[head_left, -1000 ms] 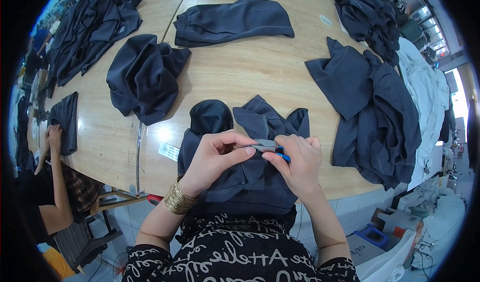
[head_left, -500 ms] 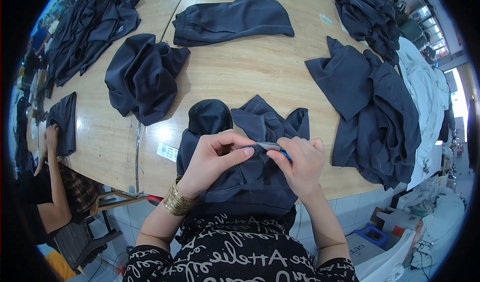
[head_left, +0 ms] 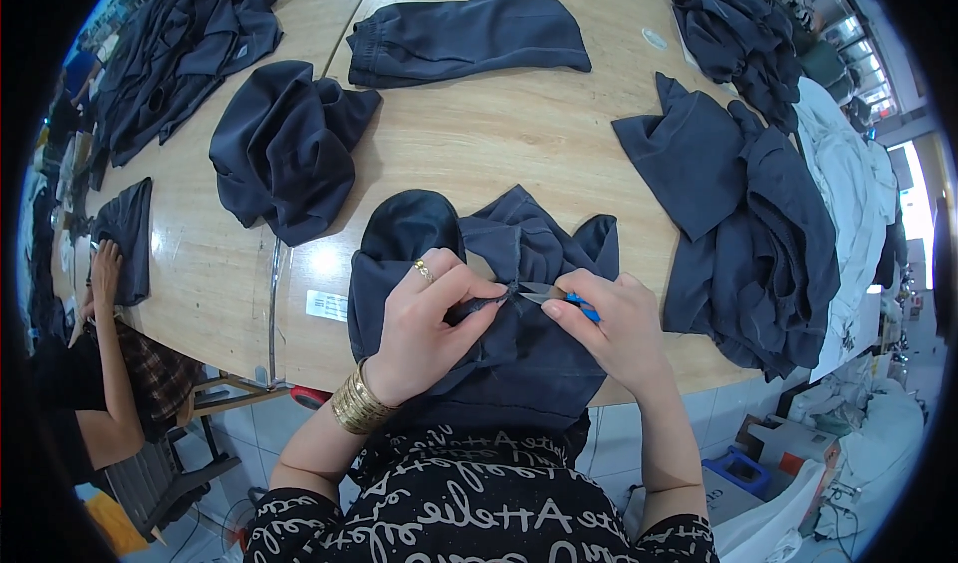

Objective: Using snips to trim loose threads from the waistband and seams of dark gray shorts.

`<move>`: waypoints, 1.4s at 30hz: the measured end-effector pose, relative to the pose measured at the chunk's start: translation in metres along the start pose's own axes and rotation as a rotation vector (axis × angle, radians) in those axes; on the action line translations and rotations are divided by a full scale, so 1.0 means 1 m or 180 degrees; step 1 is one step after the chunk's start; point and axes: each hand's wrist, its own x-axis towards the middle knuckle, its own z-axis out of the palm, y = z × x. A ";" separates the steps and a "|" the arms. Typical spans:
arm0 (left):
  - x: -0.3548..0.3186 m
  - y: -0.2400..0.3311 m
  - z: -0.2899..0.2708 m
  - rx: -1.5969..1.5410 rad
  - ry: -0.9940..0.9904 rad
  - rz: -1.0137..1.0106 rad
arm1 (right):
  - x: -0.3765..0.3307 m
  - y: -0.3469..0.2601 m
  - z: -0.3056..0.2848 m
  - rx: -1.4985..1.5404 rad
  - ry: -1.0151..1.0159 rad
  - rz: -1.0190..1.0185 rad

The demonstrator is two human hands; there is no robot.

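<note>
A dark navy garment [head_left: 529, 363] lies bunched at the table's near edge, partly over my lap. My left hand [head_left: 434, 308] is closed, pinching a bit of its seam between thumb and fingertips. In my right hand [head_left: 609, 328] is a small pair of thread snips [head_left: 579, 306] with blue handles. Their blades are parted and point left at the pinched seam, close to my left fingertips. Whether the blades touch a thread is too small to tell.
A folded pair of dark trousers [head_left: 469, 39] lies at the far middle. Crumpled dark garments [head_left: 284, 154] sit left, with a larger pile [head_left: 758, 224] at right beside white cloth [head_left: 848, 204]. A paper label [head_left: 327, 304] lies near my left hand. A co-worker's hand [head_left: 105, 269] rests on cloth at far left.
My left hand has turned so its knuckles face up, still pinching the seam. The snips have drawn slightly right, and their parted blades now show.
</note>
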 end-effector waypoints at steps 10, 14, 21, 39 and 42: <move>-0.001 -0.004 0.006 0.0220 0.0115 0.0400 | 0.006 -0.007 0.001 -0.0398 0.0211 -0.0328; -0.002 -0.005 0.007 0.0325 0.0150 0.0573 | 0.008 -0.009 -0.001 -0.0567 0.0190 -0.0396; -0.003 -0.006 0.005 0.0393 0.0074 0.0607 | 0.012 -0.014 -0.012 -0.0973 0.0271 -0.0421; -0.001 -0.016 -0.019 -0.2936 -0.0653 -0.1610 | 0.025 -0.002 0.035 0.2910 -0.0476 0.1011; 0.003 -0.033 -0.020 -0.3177 -0.0184 -0.1976 | 0.028 -0.012 0.037 0.2418 0.0520 0.0960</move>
